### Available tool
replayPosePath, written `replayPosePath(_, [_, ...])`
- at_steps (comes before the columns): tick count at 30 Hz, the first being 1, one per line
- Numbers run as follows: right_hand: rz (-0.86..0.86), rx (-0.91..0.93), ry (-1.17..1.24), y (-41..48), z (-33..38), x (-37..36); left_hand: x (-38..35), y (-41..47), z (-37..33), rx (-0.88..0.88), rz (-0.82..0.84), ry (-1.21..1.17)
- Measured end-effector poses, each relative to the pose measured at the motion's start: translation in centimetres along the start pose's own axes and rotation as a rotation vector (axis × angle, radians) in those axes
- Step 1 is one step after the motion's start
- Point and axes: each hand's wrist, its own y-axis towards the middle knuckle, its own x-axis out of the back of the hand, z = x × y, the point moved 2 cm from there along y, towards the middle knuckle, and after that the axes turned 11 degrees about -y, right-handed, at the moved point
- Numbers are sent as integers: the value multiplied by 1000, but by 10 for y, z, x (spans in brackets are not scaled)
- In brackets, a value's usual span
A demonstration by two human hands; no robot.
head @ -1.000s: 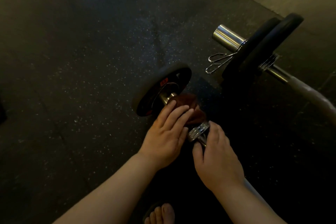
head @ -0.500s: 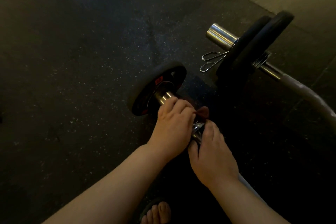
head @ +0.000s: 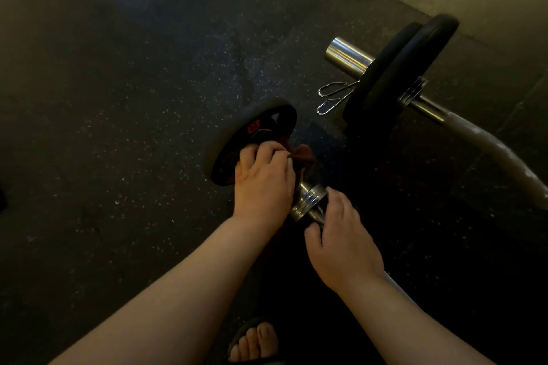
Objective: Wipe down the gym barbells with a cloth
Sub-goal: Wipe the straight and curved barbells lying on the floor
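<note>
A reddish cloth (head: 303,154) is pinched in the left grip (head: 262,184) against the sleeve of the near barbell (head: 305,189) — just beside its black plate (head: 252,139), on the floor (head: 118,127). The shaft behind its collar (head: 310,201) is grasped by the right grip (head: 341,243).

Looks like a gym, dimly lit. Has black rubber flooring (head: 133,127) with pale speckles, a barbell (head: 347,56) loaded with two black plates (head: 409,68), a spring collar (head: 351,89) just beside them, and a nearer bar (head: 308,200) carrying one small plate (head: 267,118).
</note>
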Motion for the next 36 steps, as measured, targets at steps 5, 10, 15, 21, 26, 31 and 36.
replayPosePath(5, [44,9,47,-1,-5,3,-1,-11,-34,52,32,-82])
replayPosePath(10, [58,13,38,-17,-18,1,-2,-43,-24,6,-26,-226])
replayPosePath(15, [66,-35,45,-38,-39,-4,-19,-66,-14,140,-146,-415])
replayPosePath(21, [19,-136,69,-51,-62,-1,-60,-101,-44,-418,203,81])
replayPosePath(26, [8,-221,154,-65,-79,2,-53,-93,-25,-454,92,50])
replayPosePath(31, [-178,-154,409,-72,-73,1,-51,-115,-46,-236,191,-308])
replayPosePath(36, [-198,-4,302,-73,-50,-13,-38,-128,-43,-111,213,-894])
